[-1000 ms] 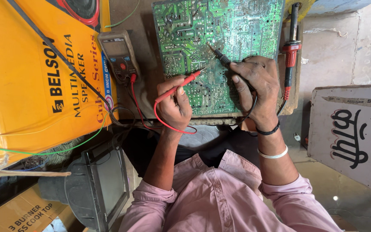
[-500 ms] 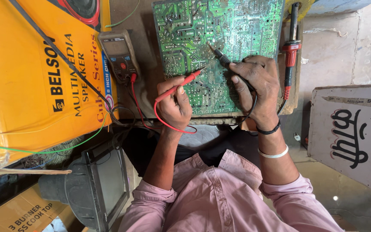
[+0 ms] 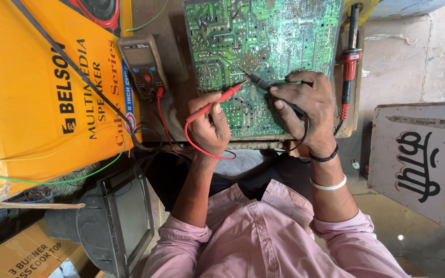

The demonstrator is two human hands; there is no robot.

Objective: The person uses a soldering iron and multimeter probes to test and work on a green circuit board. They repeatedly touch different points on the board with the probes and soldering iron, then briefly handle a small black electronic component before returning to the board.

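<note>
Daylight is falling on a pale concrete floor [image 3: 413, 56]. A yellow carton [image 3: 37, 98] and an old grey television [image 3: 114, 221] are sitting nearby.

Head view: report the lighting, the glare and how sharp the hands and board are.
Head view: daylight, bright and washed out on the pale wall at right; soft sheen on the yellow box; circuit board, left hand with red probe and right hand with black probe all sharp; darker shadow below the bench around the old monitor.
</note>
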